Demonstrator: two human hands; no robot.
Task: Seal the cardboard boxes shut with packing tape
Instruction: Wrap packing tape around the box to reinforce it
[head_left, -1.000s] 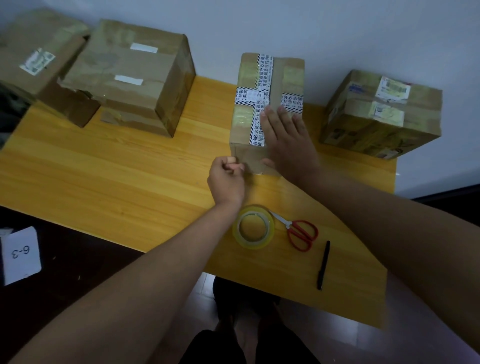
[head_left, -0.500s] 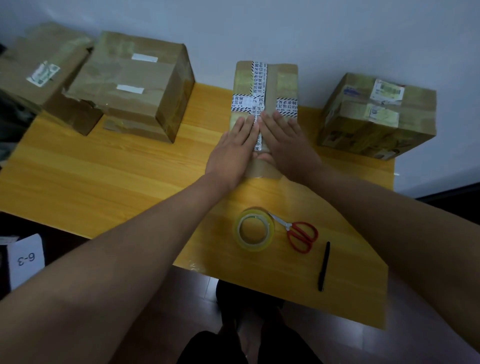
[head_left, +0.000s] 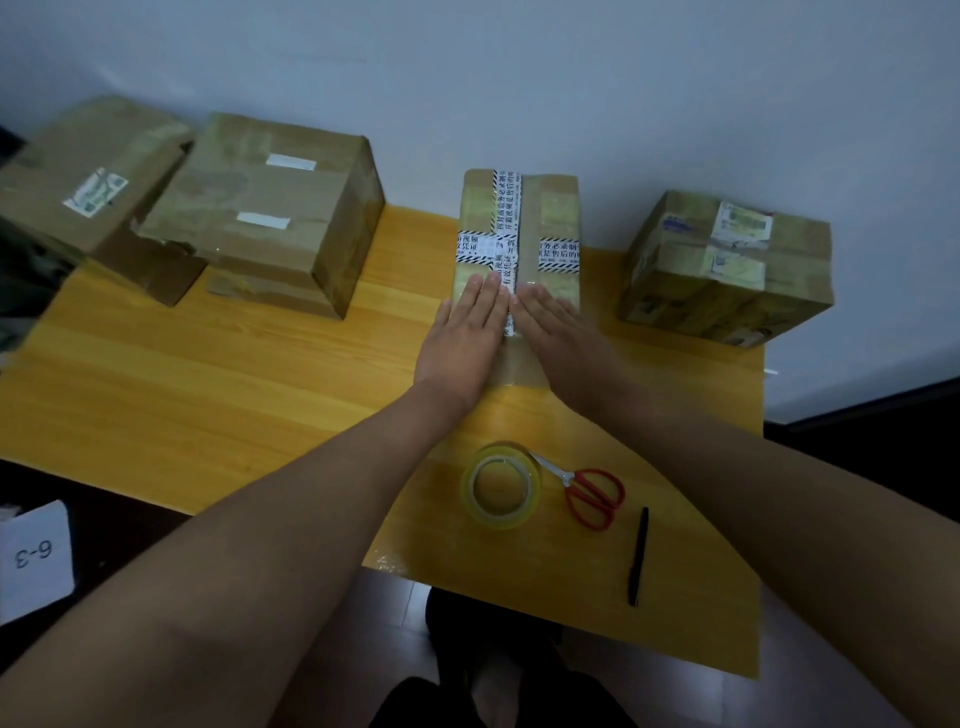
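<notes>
Both my palms lie flat, fingers straight, on the near end of the narrow cardboard box (head_left: 519, 249) at the middle of the wooden table (head_left: 208, 374): left hand (head_left: 462, 338) and right hand (head_left: 563, 340) either side of the centre seam. The tape roll (head_left: 501, 486) sits untouched near me, beside the red scissors (head_left: 592, 493). If I press unevenly, the strip could wrinkle or lift at the front edge, I think.

A small packing or mailroom corner is suggested. A yellow wooden counter (head_left: 208, 374) is set against a plain pale wall (head_left: 519, 78). Taped cardboard boxes (head_left: 280, 218) bearing shipping labels are lined along the counter's wall side. Near its front edge lie a tape roll (head_left: 501, 486), scissors (head_left: 592, 493) and a pen (head_left: 638, 556).
</notes>
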